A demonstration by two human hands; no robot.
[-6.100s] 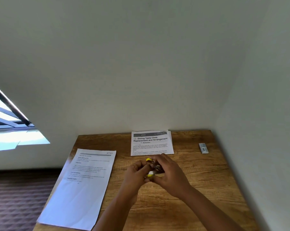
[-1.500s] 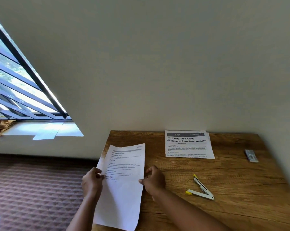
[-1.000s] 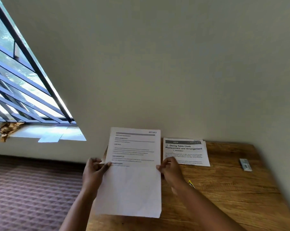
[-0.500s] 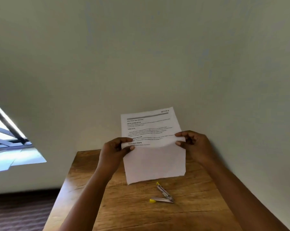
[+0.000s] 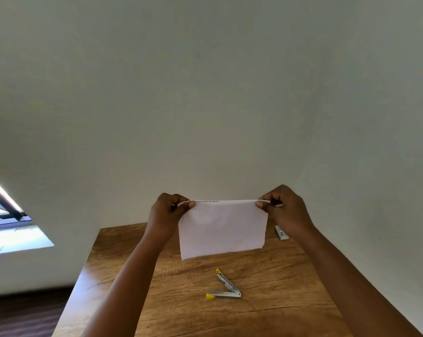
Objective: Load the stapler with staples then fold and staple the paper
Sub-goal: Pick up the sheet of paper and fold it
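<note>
I hold a white sheet of paper up above the wooden table, folded in half so its blank back faces me. My left hand pinches the left end of the folded top edge, and my right hand pinches the right end. A thin line of print shows along the fold. Below the paper, a small silver stapler with yellow tips lies swung open in a V on the table.
A small grey staple box lies on the table near the right wall, just behind my right hand. A plain wall stands close behind the table. A window is at the far left, with dark floor below it.
The upper half of the paper has been folded back and down, so the printed side is now hidden. Both hands moved to the top fold. The stapler has not moved.
</note>
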